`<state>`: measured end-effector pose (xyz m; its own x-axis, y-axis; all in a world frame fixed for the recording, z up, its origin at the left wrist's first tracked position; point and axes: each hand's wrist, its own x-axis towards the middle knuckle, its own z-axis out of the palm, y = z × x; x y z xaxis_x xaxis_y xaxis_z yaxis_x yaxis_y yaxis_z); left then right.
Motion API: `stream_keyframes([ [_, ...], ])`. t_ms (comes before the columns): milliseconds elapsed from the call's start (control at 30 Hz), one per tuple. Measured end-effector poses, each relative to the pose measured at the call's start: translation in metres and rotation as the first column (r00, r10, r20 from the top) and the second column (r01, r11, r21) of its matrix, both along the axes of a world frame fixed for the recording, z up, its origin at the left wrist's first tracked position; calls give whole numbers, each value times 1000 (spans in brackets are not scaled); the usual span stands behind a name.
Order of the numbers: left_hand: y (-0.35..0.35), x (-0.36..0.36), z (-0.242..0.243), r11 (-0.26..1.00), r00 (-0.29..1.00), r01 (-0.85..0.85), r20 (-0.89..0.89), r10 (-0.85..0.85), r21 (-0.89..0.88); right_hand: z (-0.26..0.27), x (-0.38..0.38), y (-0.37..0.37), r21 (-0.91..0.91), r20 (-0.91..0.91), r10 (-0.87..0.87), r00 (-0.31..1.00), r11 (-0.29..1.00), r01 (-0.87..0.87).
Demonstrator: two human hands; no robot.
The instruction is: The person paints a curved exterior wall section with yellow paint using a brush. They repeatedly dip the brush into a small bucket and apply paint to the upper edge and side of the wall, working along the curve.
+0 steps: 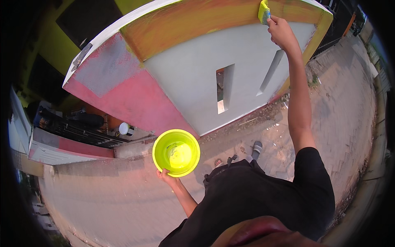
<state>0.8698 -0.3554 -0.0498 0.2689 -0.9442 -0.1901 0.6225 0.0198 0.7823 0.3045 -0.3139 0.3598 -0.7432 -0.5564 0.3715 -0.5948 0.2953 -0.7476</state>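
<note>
My right hand (280, 32) grips a wide paintbrush (264, 13) whose bristles are coated in yellow paint. The bristles lie against the upper band (197, 24) of an outdoor wall, streaked yellow over orange. Low in front of me, my left hand (166, 176) holds a yellow-green plastic basin (176, 136) by its rim, thumb over the edge. A shallow pool of what looks like yellow paint (180, 156) covers part of its bottom. Below the band, the wall has a pale grey panel (185, 77) with two narrow slots.
A pink and grey pillar section (132, 95) adjoins the panel on the left. A black metal gate (83, 129) and a white bucket (124, 128) stand beyond it. Rubble (274, 111) lines the wall's foot, and paving (108, 197) extends around my sandalled feet.
</note>
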Motion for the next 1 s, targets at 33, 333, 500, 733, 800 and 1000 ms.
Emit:
stream_keyframes([
  [33, 0, -1, -1, 1000, 1000, 0, 4, 0, 8, 1, 34, -12, 37, -131, 28, 991, 999, -23],
  [333, 1, -36, 13, 988, 991, 131, 8, -131, -81, 17, 217, -62, 54, -98, 619, 780, 786, -616],
  [500, 18, -67, 21, 982, 983, 182, 17, -182, -55, 0, 139, -39, -54, 51, 652, 756, 758, -650],
  [733, 55, -124, 39, 989, 985, 147, 97, -145, -20, -38, -75, 59, -226, 399, 401, 825, 915, -336],
  [800, 65, -140, 43, 988, 981, 151, 125, -147, -20, -45, -127, 88, -328, 377, 354, 856, 915, -235],
  [1000, 86, -195, 55, 984, 976, 174, 142, -165, -49, -55, -215, 121, -595, 465, 167, 869, 786, 167],
])
